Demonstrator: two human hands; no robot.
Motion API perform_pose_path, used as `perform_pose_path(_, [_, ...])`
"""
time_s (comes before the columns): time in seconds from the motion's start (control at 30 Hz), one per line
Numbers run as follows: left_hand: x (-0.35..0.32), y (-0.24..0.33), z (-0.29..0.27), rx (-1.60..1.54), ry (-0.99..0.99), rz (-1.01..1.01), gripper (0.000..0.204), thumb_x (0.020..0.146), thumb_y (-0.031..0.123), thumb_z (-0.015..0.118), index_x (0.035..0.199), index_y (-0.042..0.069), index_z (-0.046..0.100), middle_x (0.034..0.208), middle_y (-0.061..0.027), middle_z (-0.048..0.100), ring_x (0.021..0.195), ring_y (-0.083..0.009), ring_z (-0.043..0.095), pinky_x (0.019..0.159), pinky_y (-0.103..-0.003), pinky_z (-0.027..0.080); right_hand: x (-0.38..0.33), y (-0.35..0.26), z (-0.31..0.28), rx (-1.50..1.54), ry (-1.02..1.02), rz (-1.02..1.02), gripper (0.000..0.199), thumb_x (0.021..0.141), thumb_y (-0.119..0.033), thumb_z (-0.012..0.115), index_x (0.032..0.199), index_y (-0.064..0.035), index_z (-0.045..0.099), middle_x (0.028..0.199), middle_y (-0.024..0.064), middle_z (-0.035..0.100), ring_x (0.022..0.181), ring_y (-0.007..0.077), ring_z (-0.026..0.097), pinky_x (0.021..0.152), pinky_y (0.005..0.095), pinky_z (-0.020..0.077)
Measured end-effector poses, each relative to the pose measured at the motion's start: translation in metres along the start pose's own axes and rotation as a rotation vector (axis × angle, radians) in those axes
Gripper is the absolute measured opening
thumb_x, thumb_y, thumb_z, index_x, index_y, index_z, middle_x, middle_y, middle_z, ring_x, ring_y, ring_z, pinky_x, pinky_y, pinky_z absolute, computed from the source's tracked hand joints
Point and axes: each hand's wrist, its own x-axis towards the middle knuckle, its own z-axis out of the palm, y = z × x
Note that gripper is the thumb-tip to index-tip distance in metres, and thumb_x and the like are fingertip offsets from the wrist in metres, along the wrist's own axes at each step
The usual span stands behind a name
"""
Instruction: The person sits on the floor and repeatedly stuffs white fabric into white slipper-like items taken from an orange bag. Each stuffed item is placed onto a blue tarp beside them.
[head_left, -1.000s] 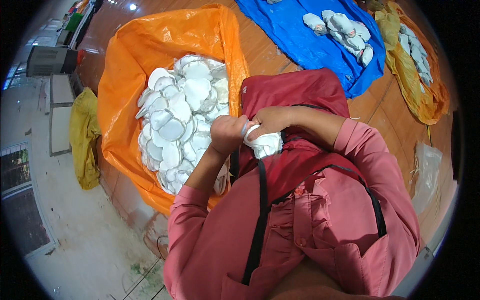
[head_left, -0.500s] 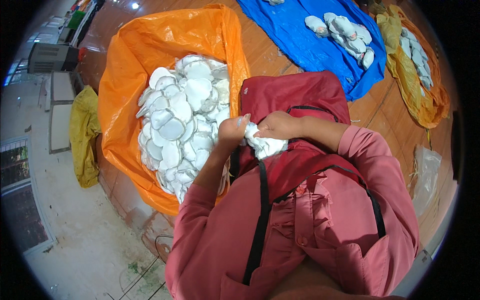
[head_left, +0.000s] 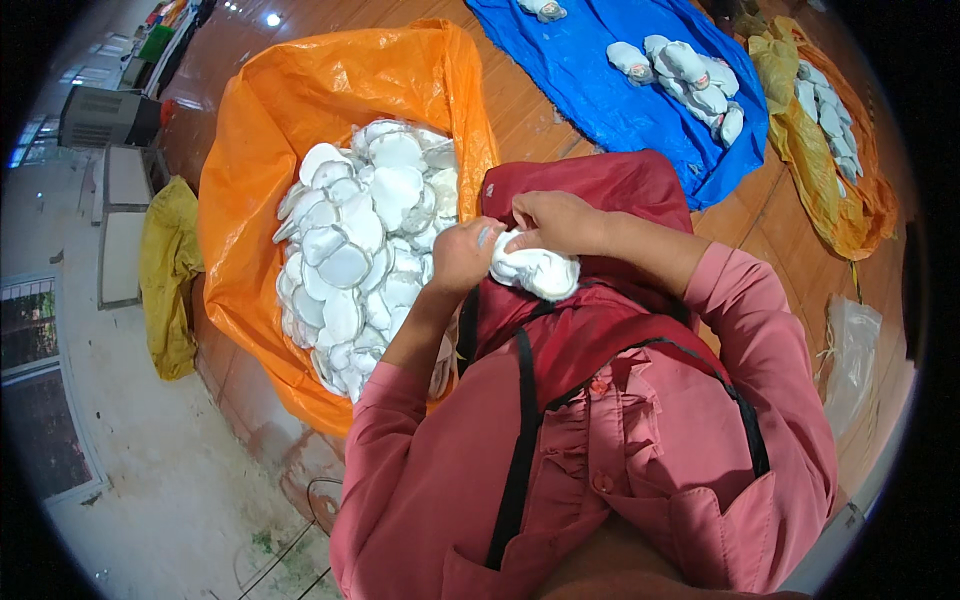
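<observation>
Over the dark red cloth (head_left: 640, 180) on my lap, both hands hold a soft white fabric piece (head_left: 540, 274). My left hand (head_left: 464, 256) is closed at its left end, with the thumb along the edge. From above, my right hand (head_left: 560, 222) pinches the top of the same piece, close to the left fingers. The rounded lower part hangs out below my hands, and the gripped part is hidden by the fingers. Just left of my left hand, an orange sack (head_left: 250, 330) stands wide, filled with flat, rounded white pieces (head_left: 345, 265).
At the back right, a blue sheet (head_left: 560, 65) carries several bundled white pieces (head_left: 690, 75). Beyond it lies a yellow and orange sack (head_left: 800, 190) with more white bundles. A clear plastic bag (head_left: 852, 350) is at the right, a yellow sack (head_left: 168, 280) by the left wall.
The white piece has turned and spread into a rounder shape below my hands. My right hand has risen slightly, its fingers now nearer the left hand.
</observation>
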Motion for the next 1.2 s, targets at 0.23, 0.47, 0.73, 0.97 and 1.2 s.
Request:
perform_pose_path(0.23, [0.019,0.010,-0.018,0.274,0.037,0.123,0.029,0.094,0.033,0.057,0.082,0.008,0.067,0.070,-0.0156,0.064,0.066,-0.0359,0.063,0.060,-0.046,0.047,0.014,-0.016,-0.004,-0.109,-0.272,0.092,0.068,0.088,-0.063,0.054,0.086,0.0030,0.068,0.079,0.0228,0.066,0.079,0.0393,0.065,0.072,0.0469,0.0495])
perform_pose_path(0.47, [0.024,0.010,-0.012,0.379,0.167,0.097,0.037,0.093,0.037,0.058,0.071,0.008,0.063,0.058,-0.0158,0.059,0.057,-0.0373,0.059,0.055,-0.047,0.045,0.020,-0.029,-0.007,-0.227,-0.356,0.177,0.069,0.087,-0.065,0.054,0.085,0.0028,0.070,0.076,0.0190,0.067,0.075,0.0332,0.068,0.071,0.0453,0.0519])
perform_pose_path(0.73, [0.039,0.000,-0.005,0.211,0.191,-0.232,0.040,0.093,0.042,0.056,0.079,0.007,0.070,0.068,-0.0198,0.064,0.066,-0.0397,0.063,0.061,-0.048,0.047,0.029,-0.007,0.010,-0.059,-0.182,0.198,0.046,0.093,-0.049,0.053,0.097,-0.0065,0.071,0.088,0.0183,0.069,0.085,0.0356,0.067,0.075,0.0469,0.0507])
perform_pose_path(0.97, [0.049,-0.045,0.024,0.055,0.207,-0.364,0.043,0.092,0.045,0.055,0.085,0.006,0.073,0.075,-0.0225,0.066,0.074,-0.0419,0.063,0.066,-0.048,0.048,0.035,-0.002,0.019,-0.151,-0.082,0.165,0.039,0.094,-0.042,0.050,0.096,-0.0099,0.072,0.088,0.0187,0.068,0.085,0.0377,0.066,0.075,0.0495,0.0496])
perform_pose_path(1.2, [0.049,-0.067,0.048,-0.140,0.160,-0.482,0.046,0.091,0.047,0.056,0.085,0.005,0.072,0.074,-0.0206,0.066,0.072,-0.0364,0.065,0.067,-0.044,0.048,0.026,0.011,0.025,-0.134,-0.004,0.113,0.036,0.093,-0.039,0.051,0.088,-0.0087,0.070,0.083,0.0184,0.067,0.080,0.0382,0.065,0.072,0.0508,0.0495])
